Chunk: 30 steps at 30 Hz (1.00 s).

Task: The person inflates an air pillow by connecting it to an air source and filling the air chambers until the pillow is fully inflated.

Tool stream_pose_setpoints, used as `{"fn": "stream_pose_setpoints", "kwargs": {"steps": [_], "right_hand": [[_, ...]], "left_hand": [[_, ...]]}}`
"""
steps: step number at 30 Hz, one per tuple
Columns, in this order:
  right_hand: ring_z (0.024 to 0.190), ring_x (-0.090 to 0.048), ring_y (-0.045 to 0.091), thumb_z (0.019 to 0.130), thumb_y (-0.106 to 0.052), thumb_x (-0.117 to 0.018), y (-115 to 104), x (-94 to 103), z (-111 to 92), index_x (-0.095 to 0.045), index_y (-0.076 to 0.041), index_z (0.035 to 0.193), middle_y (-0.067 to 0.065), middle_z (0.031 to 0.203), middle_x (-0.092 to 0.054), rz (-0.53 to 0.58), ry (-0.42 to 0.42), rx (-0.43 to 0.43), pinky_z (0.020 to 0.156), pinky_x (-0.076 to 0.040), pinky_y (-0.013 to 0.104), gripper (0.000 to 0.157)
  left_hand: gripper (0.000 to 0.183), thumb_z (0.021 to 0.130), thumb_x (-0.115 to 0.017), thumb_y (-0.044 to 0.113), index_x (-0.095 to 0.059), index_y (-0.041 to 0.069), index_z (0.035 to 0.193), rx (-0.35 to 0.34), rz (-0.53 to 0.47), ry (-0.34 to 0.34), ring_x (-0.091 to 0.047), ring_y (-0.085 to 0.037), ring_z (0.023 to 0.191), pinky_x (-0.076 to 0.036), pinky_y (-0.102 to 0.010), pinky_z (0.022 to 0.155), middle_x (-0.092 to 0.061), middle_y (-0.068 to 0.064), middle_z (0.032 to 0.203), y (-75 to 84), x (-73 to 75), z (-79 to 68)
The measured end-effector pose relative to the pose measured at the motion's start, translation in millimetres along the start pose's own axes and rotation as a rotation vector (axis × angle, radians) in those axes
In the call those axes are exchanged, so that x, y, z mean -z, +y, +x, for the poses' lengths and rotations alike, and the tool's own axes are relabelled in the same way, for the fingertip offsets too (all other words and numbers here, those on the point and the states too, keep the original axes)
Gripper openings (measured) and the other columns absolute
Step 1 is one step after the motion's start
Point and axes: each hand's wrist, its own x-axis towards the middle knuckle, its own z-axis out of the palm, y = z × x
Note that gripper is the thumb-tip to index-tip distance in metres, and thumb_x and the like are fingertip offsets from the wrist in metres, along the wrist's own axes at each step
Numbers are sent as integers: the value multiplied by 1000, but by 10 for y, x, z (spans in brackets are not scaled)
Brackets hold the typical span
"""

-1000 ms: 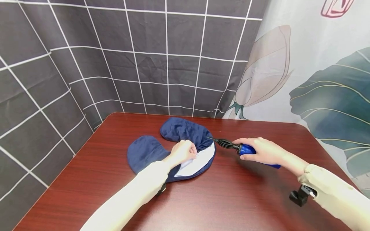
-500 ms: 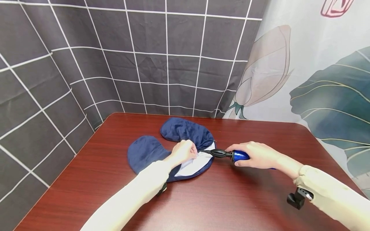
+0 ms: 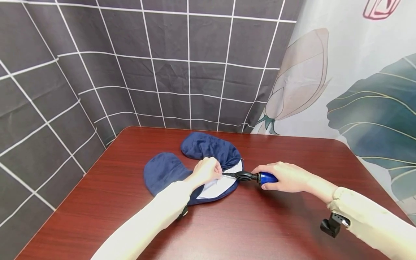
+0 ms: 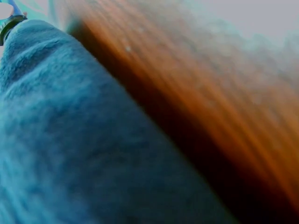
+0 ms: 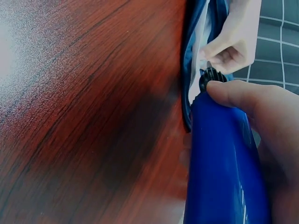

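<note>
Here's the navy U-shaped cushion, lying on the worktop, white lining showing through its open side. Your left grip pinches at that lining, and the black tip points right at your fingers; touching or not, I can't tell. Your right grip wraps round the blue tool. It looks like the aiming step: the next move calls for a firm left pinch and a straight, gentle push.

Curved navy pillow, open, blue pump
</note>
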Motion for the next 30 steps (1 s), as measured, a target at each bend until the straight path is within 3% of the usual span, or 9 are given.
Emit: {"fn": "stream_pose_setpoints", "kwargs": {"steps": [14, 24, 30], "right_hand": [[92, -59, 14, 87, -40, -71, -36, 21, -19, -60, -31, 127, -2, 111, -68, 52, -42, -23, 74, -51, 36, 42], [98, -61, 18, 88, -38, -71, -97, 46, -23, -59, -32, 129, 0, 119, -67, -15, -66, -49, 79, -52, 42, 43], [103, -62, 24, 88, -36, -72, -161, 48, -4, -60, -30, 128, 3, 123, -67, -72, -67, -71, 80, -52, 45, 43]], "left_hand": [[10, 73, -81, 5, -73, 12, 76, -40, -67, -25, -67, -10, 72, -52, -27, 73, -74, 0, 75, 4, 7, 18], [10, 73, -76, 1, -76, 10, 79, -83, -91, -34, -68, -9, 73, -50, -22, 69, -76, -2, 77, -48, -1, 22], [6, 75, -78, 7, -76, 11, 78, -68, -137, -26, -63, -4, 67, -48, -20, 66, -74, 0, 72, -71, -6, 16]]}}
